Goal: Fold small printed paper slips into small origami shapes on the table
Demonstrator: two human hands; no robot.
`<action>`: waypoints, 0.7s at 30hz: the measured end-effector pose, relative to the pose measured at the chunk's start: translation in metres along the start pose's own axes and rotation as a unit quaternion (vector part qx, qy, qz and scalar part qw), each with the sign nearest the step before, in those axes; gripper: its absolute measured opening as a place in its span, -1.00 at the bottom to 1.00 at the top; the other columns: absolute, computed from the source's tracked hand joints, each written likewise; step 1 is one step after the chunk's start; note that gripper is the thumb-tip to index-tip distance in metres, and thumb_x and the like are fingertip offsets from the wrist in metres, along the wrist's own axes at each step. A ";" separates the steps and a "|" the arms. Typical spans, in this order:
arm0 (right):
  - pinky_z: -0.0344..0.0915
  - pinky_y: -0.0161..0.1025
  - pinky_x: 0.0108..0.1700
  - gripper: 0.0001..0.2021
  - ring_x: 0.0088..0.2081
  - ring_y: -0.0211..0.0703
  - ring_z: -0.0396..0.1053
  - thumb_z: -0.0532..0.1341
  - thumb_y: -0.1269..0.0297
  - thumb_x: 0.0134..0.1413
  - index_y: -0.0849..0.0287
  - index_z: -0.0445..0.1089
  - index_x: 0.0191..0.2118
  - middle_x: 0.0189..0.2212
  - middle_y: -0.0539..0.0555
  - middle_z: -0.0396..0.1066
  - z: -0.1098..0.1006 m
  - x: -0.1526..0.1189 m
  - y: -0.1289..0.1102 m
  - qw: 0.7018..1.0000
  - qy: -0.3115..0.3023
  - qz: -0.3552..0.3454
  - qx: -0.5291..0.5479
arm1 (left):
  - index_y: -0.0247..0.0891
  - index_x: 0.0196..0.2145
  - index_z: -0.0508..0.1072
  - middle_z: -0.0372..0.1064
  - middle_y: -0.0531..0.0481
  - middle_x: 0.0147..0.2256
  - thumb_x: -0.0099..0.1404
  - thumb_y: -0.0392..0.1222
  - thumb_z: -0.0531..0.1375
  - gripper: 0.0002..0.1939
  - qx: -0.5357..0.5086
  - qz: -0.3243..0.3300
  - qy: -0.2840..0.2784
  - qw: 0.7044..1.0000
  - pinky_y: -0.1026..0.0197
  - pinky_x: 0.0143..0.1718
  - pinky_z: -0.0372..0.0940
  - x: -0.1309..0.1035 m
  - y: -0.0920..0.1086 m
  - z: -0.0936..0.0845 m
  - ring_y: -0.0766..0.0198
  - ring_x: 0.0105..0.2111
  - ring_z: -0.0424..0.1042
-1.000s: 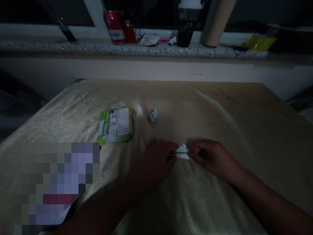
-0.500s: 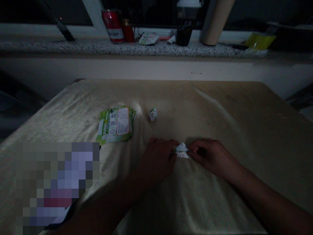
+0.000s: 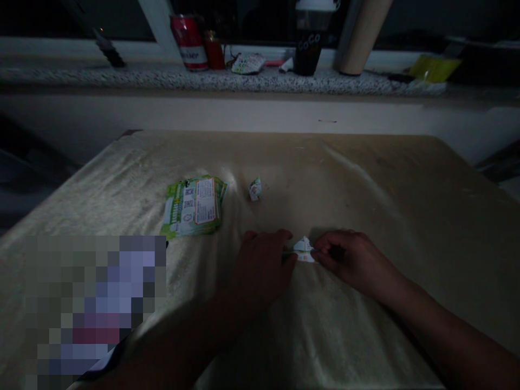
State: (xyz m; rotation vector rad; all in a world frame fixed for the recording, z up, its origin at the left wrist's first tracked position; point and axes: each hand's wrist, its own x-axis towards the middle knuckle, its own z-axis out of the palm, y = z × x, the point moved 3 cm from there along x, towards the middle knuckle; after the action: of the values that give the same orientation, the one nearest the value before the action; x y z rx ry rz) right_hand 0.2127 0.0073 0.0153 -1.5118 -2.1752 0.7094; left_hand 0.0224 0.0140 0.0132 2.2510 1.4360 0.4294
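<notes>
A small piece of folded paper (image 3: 304,252), white with faint print and a peaked top, lies low over the table between my two hands. At its left end is my left hand (image 3: 266,265), the thumb against the lower left corner and the index finger raised a little above it. My right hand (image 3: 345,254) is closed, pinching the right end between thumb and fingertips. Beyond them stands a small folded paper piece (image 3: 255,189) with green and white print. Left of that rests a stack of green printed leaflets (image 3: 190,208).
A shiny beige cloth covers the table (image 3: 406,216). On the granite sill (image 3: 260,82) behind are a red can (image 3: 189,43), a dark lidded cup (image 3: 309,46), a cardboard tube (image 3: 363,38) and a yellow packet (image 3: 434,67). A blurred-out patch (image 3: 109,303) covers something at lower left.
My left thumb and index finger have spread slightly apart at the paper's left end. My right hand keeps its pinch in nearly the same place. The other things have not moved.
</notes>
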 end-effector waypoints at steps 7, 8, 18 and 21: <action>0.26 -0.27 -0.34 -0.93 -0.46 -0.23 0.38 0.26 0.33 0.14 0.12 0.43 -0.37 -0.51 -0.05 0.43 0.000 -0.001 0.000 1.000 0.000 0.010 -0.006 | -0.18 -0.02 0.43 0.59 -0.01 -0.26 0.26 -0.12 0.26 -0.67 0.005 -0.035 -0.016 0.999 -0.08 -0.02 0.22 0.004 0.002 -0.005 0.03 -0.22 0.53; 0.26 -0.27 -0.34 -0.94 -0.46 -0.23 0.38 0.26 0.33 0.14 0.12 0.43 -0.36 -0.51 -0.04 0.44 0.000 -0.001 0.000 1.000 0.000 0.010 -0.007 | -0.17 -0.02 0.43 0.59 -0.01 -0.26 0.26 -0.13 0.26 -0.68 0.004 -0.036 -0.017 0.999 -0.08 -0.02 0.22 0.004 0.002 -0.005 0.04 -0.23 0.54; 0.24 -0.26 -0.36 -0.90 -0.46 -0.20 0.38 0.34 0.22 0.09 0.10 0.46 -0.31 -0.50 -0.04 0.44 0.003 0.001 -0.009 0.998 0.025 0.014 -0.059 | -0.18 -0.01 0.43 0.58 -0.01 -0.25 0.28 -0.24 0.22 -0.70 -0.030 -0.005 -0.004 1.000 -0.06 0.01 0.22 0.002 0.005 0.001 0.08 -0.20 0.52; 0.23 -0.27 -0.39 -0.91 -0.48 -0.21 0.39 0.34 0.24 0.08 0.09 0.47 -0.29 -0.50 -0.03 0.46 0.003 0.001 -0.010 0.998 0.031 0.020 -0.056 | -0.17 0.00 0.43 0.57 -0.02 -0.20 0.29 -0.24 0.21 -0.69 -0.031 0.009 -0.001 0.999 -0.05 0.02 0.22 0.001 0.005 0.002 0.09 -0.18 0.51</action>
State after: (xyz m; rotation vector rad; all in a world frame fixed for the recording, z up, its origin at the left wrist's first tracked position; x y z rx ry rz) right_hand 0.2033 0.0052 0.0195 -1.6166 -2.1764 0.5535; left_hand 0.0276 0.0126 0.0135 2.2168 1.3825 0.4712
